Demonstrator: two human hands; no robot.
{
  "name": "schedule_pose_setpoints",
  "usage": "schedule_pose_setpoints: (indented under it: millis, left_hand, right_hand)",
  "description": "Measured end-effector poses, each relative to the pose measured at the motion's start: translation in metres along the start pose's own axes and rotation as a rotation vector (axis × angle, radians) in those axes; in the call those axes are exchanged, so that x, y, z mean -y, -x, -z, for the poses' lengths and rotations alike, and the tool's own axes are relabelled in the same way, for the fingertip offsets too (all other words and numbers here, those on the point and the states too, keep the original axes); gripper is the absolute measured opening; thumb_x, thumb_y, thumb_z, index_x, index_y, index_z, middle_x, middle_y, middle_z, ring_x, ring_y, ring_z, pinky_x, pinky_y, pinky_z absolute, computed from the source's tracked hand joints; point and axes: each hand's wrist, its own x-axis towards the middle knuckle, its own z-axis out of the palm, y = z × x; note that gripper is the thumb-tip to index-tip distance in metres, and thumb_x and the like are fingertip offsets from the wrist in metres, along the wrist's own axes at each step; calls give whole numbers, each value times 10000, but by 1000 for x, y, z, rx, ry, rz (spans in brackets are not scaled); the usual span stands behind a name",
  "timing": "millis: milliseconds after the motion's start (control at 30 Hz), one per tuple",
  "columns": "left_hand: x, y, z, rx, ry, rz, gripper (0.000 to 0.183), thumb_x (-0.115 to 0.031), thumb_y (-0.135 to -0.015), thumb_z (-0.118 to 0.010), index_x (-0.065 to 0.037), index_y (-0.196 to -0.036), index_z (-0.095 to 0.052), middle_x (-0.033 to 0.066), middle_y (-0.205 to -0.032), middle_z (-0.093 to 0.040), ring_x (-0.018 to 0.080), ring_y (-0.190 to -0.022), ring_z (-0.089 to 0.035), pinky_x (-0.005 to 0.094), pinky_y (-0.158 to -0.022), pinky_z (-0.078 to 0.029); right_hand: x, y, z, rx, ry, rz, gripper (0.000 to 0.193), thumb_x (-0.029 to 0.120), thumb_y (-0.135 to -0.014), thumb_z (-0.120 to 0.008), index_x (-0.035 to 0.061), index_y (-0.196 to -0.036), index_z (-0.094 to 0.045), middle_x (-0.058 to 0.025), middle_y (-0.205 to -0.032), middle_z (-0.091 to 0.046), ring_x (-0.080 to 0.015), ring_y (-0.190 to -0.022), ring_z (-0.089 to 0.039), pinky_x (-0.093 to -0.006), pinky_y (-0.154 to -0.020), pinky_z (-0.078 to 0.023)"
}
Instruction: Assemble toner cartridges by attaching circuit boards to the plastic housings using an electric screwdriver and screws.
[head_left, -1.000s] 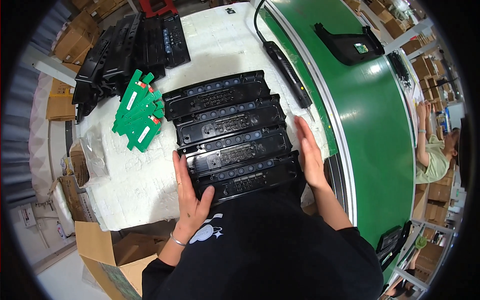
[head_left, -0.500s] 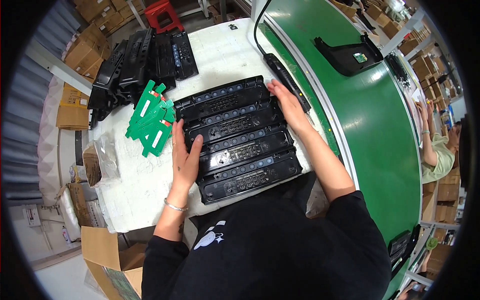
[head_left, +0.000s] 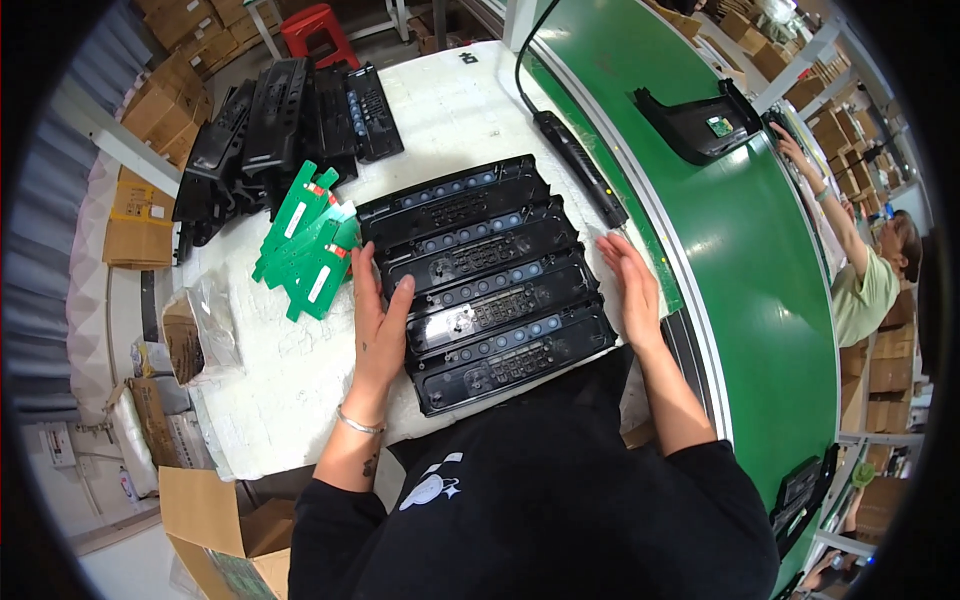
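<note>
Several long black plastic housings [head_left: 510,310] lie side by side in a row on the white table, their inner sides with round and slotted openings facing up. My left hand [head_left: 380,325] rests against their left ends, fingers extended and thumb apart over the edge. Just off their right ends is my right hand [head_left: 632,290], fingers stretched, holding nothing. A fanned pile of green circuit boards [head_left: 305,245] lies left of the housings, close to my left fingertips. Beyond my right hand lies a black corded electric screwdriver [head_left: 580,168].
More black housings [head_left: 275,125] are stacked at the far left of the white table [head_left: 290,380]. Along the right runs a green conveyor belt [head_left: 745,300], carrying a curved black part [head_left: 700,125]. A co-worker [head_left: 868,280] reaches toward it. An open cardboard box [head_left: 205,510] stands lower left.
My right hand has moved nearer to me along the right ends of the housings and off them. My left hand stays at the left ends. The co-worker's arm now stretches toward the belt.
</note>
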Motion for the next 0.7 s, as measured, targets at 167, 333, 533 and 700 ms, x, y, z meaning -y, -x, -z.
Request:
schedule_pose_setpoints:
  millis: [167,333,533,700]
  left_hand:
    - [5,-2,7,89,-1,22,608,-262,-851,-533,-13,-1331,-255,199,-1403,-187,283,-1299,-201,366,-1039,-188]
    - [10,0,9,136,-14,7,632,-254,-848,-535,-3,-1338,-223,208,-1387,-208,289,-1280,-231,363,-1030,-211]
    - [0,0,7,121,45,-23,639,-224,-851,-532,53,-1321,-200,231,-1343,-249,297,-1266,-239,343,-1037,-185]
    - [-3,8,8,120,-261,-250,672,-248,-785,-610,36,-1285,-261,253,-1348,-229,386,-1264,-211,425,-1040,-168]
  right_hand:
    - [-3,-3,0,-302,-30,83,375,243,-945,-310,-42,-1036,-536,-119,-968,-572,-189,-932,-544,-311,-834,-432]
    - [-9,-20,0,-328,58,57,367,249,-942,-328,-49,-1010,-531,-117,-918,-576,-177,-869,-550,-295,-790,-439]
    - [-9,-23,-6,-402,48,64,356,239,-932,-350,-44,-931,-565,-103,-825,-586,-155,-759,-558,-266,-683,-459]
    - [-8,-23,0,-415,115,79,348,240,-932,-353,-37,-916,-564,-96,-812,-586,-146,-745,-559,-252,-675,-460]
